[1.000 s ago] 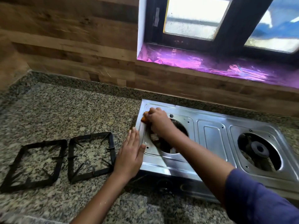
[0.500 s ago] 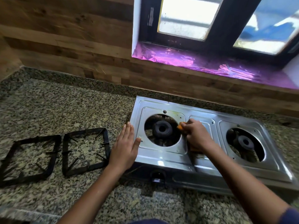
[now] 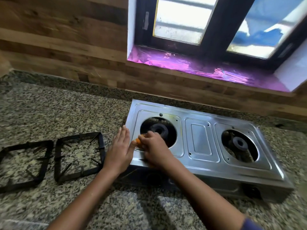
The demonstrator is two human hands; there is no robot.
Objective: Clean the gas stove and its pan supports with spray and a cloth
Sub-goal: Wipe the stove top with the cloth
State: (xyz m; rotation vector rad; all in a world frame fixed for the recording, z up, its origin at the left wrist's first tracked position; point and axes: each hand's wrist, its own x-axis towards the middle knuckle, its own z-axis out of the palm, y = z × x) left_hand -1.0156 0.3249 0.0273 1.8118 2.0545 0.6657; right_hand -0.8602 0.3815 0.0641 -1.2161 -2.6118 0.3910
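Gleaming steel stove (image 3: 201,140) (pan supports (image 3: 79,136) aside)

The tabletop (image 3: 66,105) is speckled grey stone. A shiny stove (image 3: 201,138) sits on it, under the right hand (image 3: 154,148) and touching the left hand (image 3: 118,153). Two black pan supports lie flat, side by side, left of both hands: one close (image 3: 79,135), one farther (image 3: 27,144).

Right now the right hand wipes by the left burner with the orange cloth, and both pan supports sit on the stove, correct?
No. In the head view both pan supports lie on the counter, left of the stove; the right hand holds the orange cloth.
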